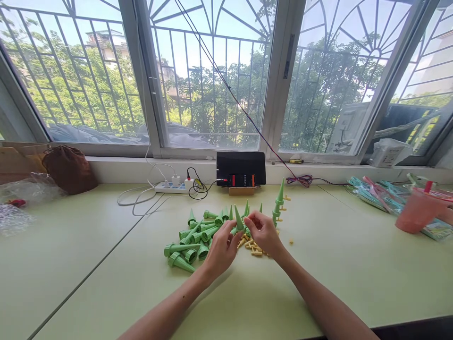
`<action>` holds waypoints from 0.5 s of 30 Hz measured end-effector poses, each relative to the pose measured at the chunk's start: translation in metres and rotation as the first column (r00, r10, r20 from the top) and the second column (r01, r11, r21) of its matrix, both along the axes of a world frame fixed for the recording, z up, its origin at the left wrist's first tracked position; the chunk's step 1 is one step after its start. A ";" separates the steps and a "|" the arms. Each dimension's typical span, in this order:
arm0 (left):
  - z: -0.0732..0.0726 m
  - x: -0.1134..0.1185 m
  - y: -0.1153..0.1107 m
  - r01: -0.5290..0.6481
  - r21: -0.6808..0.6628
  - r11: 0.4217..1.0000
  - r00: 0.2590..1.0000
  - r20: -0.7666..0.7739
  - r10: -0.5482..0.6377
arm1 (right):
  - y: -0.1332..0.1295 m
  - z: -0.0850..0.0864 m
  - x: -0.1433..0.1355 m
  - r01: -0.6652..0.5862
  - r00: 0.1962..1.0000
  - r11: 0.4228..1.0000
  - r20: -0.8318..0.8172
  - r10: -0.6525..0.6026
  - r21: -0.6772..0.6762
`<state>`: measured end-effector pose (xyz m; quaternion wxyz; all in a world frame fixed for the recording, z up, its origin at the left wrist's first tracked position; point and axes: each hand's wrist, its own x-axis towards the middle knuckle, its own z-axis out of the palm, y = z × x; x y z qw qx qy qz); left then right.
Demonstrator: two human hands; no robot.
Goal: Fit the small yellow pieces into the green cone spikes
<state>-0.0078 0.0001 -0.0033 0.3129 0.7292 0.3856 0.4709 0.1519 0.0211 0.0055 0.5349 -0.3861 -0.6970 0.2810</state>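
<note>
My left hand [222, 246] is closed around a green cone [239, 221], which points upward. Close beside it on the right, my right hand [262, 230] has its fingers pinched together near the cone's side; whatever they hold is too small to make out. A pile of green cones [191, 238] lies to the left of and behind my left hand. Small yellow pieces [256, 253] are scattered under and between the hands. Behind my right hand rises a stack of green cones [278, 203] with yellow pieces sticking out to the right.
A phone [241, 180] leans on a dark tablet [260, 165] at the back. A white power strip [170, 187] with cables stands left of it. At right are a pink cup [414, 210] and plastic packets [375, 193]; a brown bag [71, 169] sits far left.
</note>
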 end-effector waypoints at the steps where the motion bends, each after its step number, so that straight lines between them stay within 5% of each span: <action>1: 0.000 0.000 0.000 0.001 0.002 1.000 1.000 -0.003 -0.001 | 0.000 0.000 0.000 -0.004 1.000 1.000 0.002 0.004 -0.003; 15: -0.003 -0.002 0.003 0.016 0.087 0.996 0.999 -0.048 -0.012 | 0.001 0.002 0.000 0.027 0.996 1.000 0.086 -0.027 0.004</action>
